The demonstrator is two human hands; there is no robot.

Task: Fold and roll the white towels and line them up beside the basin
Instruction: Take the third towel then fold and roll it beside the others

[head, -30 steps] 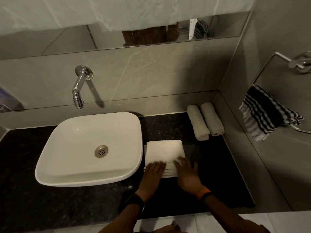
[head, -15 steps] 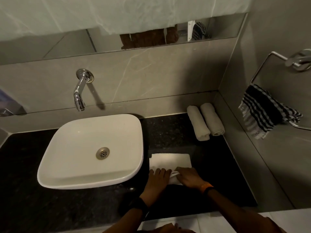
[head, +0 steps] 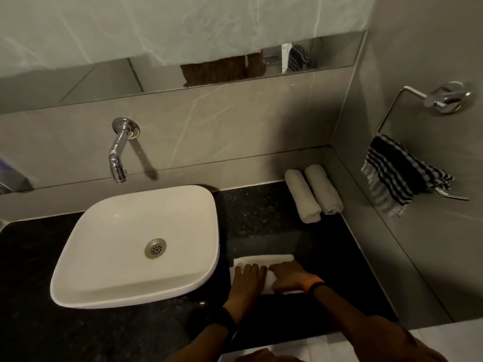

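White basin (head: 136,246) sits left of centre on the black counter (head: 261,218). Just right of it, near the front edge, left hand (head: 247,279) and right hand (head: 290,279) press fingers-down on a half-rolled white towel (head: 261,261). Two rolled towels (head: 313,193) lie touching at the back right corner.

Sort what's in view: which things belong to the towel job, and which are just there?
Job: white towel being rolled under left hand and right hand; two rolled white towels; white square basin.

Just there: chrome wall tap; black-and-white striped cloth on chrome ring.
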